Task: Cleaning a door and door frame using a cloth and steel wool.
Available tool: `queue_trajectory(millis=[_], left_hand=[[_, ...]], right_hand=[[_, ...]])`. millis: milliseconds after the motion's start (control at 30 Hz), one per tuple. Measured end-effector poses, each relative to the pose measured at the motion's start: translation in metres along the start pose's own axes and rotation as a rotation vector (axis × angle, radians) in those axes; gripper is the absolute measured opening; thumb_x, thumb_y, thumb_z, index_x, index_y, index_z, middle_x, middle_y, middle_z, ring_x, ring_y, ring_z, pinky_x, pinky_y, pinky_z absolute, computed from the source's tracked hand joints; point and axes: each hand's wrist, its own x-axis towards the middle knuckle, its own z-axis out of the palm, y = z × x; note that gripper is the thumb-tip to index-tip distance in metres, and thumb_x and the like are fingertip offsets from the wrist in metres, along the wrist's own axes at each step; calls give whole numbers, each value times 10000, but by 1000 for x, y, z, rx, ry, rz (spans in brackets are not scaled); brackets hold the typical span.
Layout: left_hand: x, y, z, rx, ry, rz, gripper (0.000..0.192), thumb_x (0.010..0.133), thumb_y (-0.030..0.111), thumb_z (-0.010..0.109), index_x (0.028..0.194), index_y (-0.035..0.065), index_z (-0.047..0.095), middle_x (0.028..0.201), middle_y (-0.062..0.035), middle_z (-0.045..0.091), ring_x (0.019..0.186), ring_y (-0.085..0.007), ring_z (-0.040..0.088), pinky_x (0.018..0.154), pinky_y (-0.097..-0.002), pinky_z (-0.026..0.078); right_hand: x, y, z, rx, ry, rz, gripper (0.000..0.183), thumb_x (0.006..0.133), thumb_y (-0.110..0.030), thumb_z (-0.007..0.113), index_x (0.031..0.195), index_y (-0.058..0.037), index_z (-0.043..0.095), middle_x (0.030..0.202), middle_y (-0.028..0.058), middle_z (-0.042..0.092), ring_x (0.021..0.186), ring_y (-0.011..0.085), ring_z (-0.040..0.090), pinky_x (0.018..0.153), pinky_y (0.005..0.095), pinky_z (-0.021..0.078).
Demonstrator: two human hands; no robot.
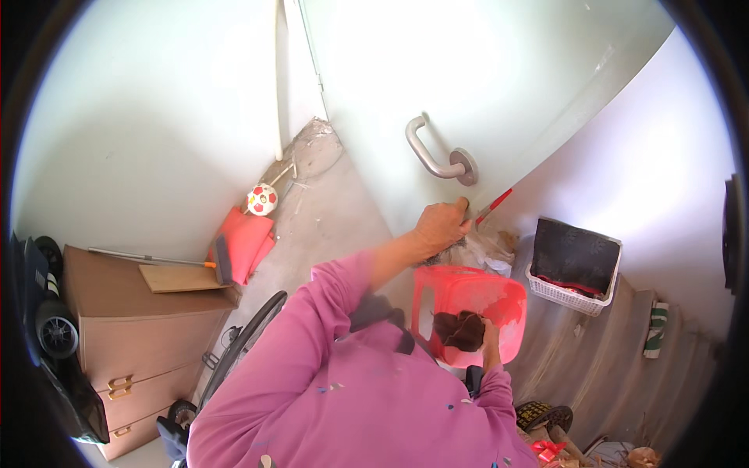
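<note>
My left hand point(442, 225) is stretched out below the metal door handle point(436, 164), its fingers curled near the lower edge of the white door point(374, 76). Whether it holds anything is hidden. A dark, frayed clump point(436, 258) lies under that wrist. My right hand point(491, 344) grips a dark brown cloth point(459, 330) by its right side, over the seat of a red plastic stool point(515, 304). The seat has a worn or wet-looking patch. Beside my left hand, a thin red-handled tool point(494, 207) leans by the wall.
A white plastic basket point(570, 298) holding dark fabric stands right of the stool, by stairs point(591, 357). At left are a brown drawer cabinet point(152, 345), a bicycle wheel point(243, 345), a folded red mat point(243, 243) and a small football point(262, 199). Plastic bags point(494, 251) lie behind the stool.
</note>
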Motion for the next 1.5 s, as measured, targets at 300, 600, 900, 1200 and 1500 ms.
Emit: queue_trajectory(millis=[300, 600, 900, 1200, 1500], left_hand=[[-2, -77, 24, 79, -152, -75, 247, 726, 280, 599, 798, 47, 556, 681, -166, 599, 629, -332, 588, 576, -425, 459], [-196, -213, -68, -37, -158, -694, 322, 792, 294, 511, 728, -20, 542, 740, -227, 556, 697, -345, 543, 630, -435, 404], [-239, -206, -145, -369, -504, -627, 290, 817, 316, 531, 887, 37, 565, 750, -143, 600, 677, -277, 587, 623, -363, 456], [35, -245, -144, -351, 81, 121, 165, 771, 218, 498, 813, 67, 550, 692, -134, 601, 625, -319, 583, 573, -401, 454], [-44, -421, -127, 445, -102, -391, 233, 808, 281, 474, 806, 53, 522, 710, -171, 581, 658, -356, 559, 599, -413, 443]], right_hand=[[-39, 6, -8, 134, -73, -96, 290, 729, -213, 554, 906, 12, 594, 775, 84, 601, 674, 206, 597, 612, 319, 508], [-86, -34, -5, 165, -64, 4, 259, 754, -196, 540, 901, 4, 611, 822, 96, 616, 709, 199, 604, 643, 306, 507], [-194, -108, 16, 192, -41, 68, 298, 803, -191, 473, 910, 57, 601, 869, 117, 610, 833, 196, 573, 751, 286, 461], [-236, -151, 61, 168, 57, 293, 352, 826, -251, 477, 1002, 38, 574, 927, 130, 603, 863, 223, 587, 778, 330, 482], [-129, -142, 164, 160, -158, 304, 323, 800, -289, 552, 975, -20, 583, 914, 70, 612, 820, 183, 603, 720, 297, 509]])
